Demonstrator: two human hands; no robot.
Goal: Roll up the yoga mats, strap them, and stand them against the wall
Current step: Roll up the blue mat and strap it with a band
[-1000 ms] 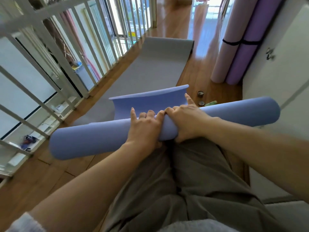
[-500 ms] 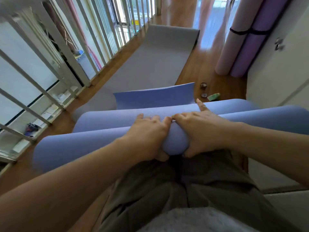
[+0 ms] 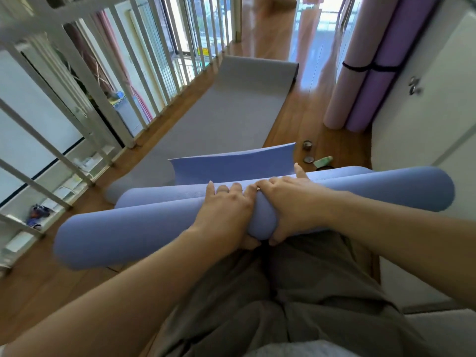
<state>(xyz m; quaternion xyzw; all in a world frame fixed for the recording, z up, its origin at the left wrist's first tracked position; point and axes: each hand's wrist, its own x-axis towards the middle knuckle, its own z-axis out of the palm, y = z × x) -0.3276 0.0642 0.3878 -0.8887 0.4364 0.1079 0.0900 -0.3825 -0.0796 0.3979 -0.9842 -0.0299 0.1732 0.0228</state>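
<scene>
While the blue mat (image 3: 144, 228) is lying as a thick roll across the person's lap, just above the wooden floor (image 3: 306, 117), both hands are pressing down on its middle, side by side and almost touching. The left hand (image 3: 226, 210) is wrapping over the top with its thumb tucked beneath, and the right hand (image 3: 291, 202) is clamping the roll the same way, index finger stretching forward. A short free flap of the same mat is curling upward beyond the fingers, so the rolling is looking nearly finished but not closed.

Beyond it, a grey mat (image 3: 231, 109) is lying flat along the white railing (image 3: 108, 81), not yet rolled. Two purple mats (image 3: 368, 81), already strapped, are leaning against the wall (image 3: 438, 104) to the right. Small tins and a green tube (image 3: 323, 161) are sitting on the floor near the roll's right end.

Because the grip is bunching at the centre, the outer ends are probably going unsupported, and they could loosen or telescope. If the flap is springing back, the roll could unwind before any strap goes on.
</scene>
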